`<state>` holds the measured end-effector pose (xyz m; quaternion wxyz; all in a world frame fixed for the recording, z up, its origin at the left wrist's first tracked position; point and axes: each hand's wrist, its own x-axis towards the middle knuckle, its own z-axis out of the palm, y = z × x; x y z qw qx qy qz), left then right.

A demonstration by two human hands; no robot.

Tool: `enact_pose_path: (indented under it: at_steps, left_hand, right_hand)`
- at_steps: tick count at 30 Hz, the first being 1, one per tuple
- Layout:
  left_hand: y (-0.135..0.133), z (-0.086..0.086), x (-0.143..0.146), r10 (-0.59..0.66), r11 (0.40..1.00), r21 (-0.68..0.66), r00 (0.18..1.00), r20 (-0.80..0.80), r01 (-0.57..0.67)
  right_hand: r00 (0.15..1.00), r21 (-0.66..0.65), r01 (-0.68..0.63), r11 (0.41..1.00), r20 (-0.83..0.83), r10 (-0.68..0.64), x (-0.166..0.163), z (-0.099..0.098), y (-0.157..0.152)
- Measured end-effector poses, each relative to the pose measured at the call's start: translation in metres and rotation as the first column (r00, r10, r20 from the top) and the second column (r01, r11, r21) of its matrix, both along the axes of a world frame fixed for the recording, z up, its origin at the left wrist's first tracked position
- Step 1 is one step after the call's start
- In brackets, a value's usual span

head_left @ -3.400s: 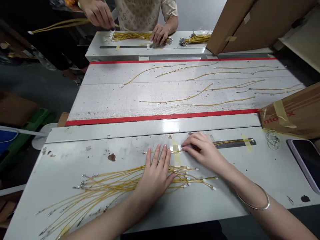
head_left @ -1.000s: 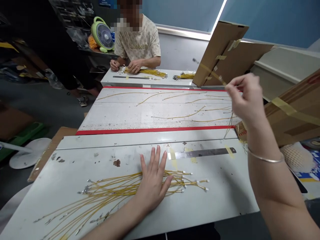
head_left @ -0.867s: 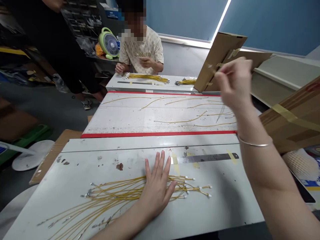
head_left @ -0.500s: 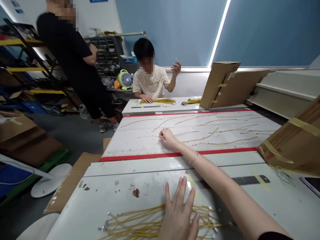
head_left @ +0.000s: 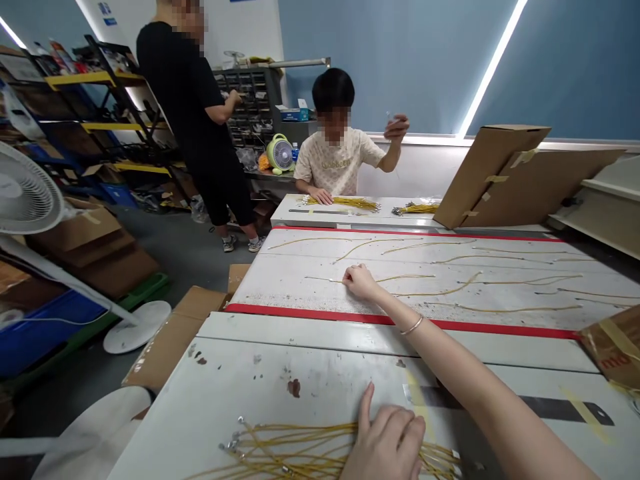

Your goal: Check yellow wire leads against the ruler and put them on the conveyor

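Observation:
My right hand (head_left: 359, 281) reaches over the white belt (head_left: 280, 283). Its fingers are pinched together on a thin yellow wire (head_left: 325, 279) whose end sticks out to the left. Nearer to me, my left hand (head_left: 387, 437) lies palm down on a bundle of yellow wires (head_left: 295, 443) with metal terminals at the ends. Its little finger points forward while the other fingers curl down into the wires. The fingertips are partly hidden. Several more yellow wires lie spaced out along the belt, among them a curved wire (head_left: 440, 292) right of my right hand.
Red strips (head_left: 310, 313) edge the belt. A steel ruler (head_left: 560, 408) is taped to the near table. Across the belt a seated person (head_left: 345, 160) has wire bundles (head_left: 355, 203) in front. Cardboard boxes (head_left: 490, 173) stand at right; a white fan (head_left: 25, 190) and standing person are left.
My left hand's spread fingers have curled down onto the wire bundle. My right hand stays pinched at about the same spot on the belt. The view has swung left.

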<state>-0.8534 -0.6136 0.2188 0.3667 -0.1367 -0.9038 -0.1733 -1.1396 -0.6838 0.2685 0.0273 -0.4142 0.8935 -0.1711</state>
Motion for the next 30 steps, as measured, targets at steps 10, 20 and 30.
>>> enact_pose_path:
  at_steps: [10,20,30]
  left_hand:
    - [-0.01,0.005,0.004,-0.042,0.995,-0.083,0.979,0.198,0.059]
    - [-0.018,0.051,0.013,-0.152,0.941,0.334,0.954,0.258,0.059]
    - [-0.014,0.085,0.01,-0.365,0.829,0.557,0.802,0.472,0.049]
  right_hand:
    - [0.998,-0.189,-0.01,0.982,0.059,0.021,0.028,0.026,0.018]
    - [0.492,-0.3,-0.367,0.881,0.741,0.457,0.12,0.065,0.194]
    - [0.401,-0.586,0.074,0.807,0.758,0.514,0.192,0.041,0.242]
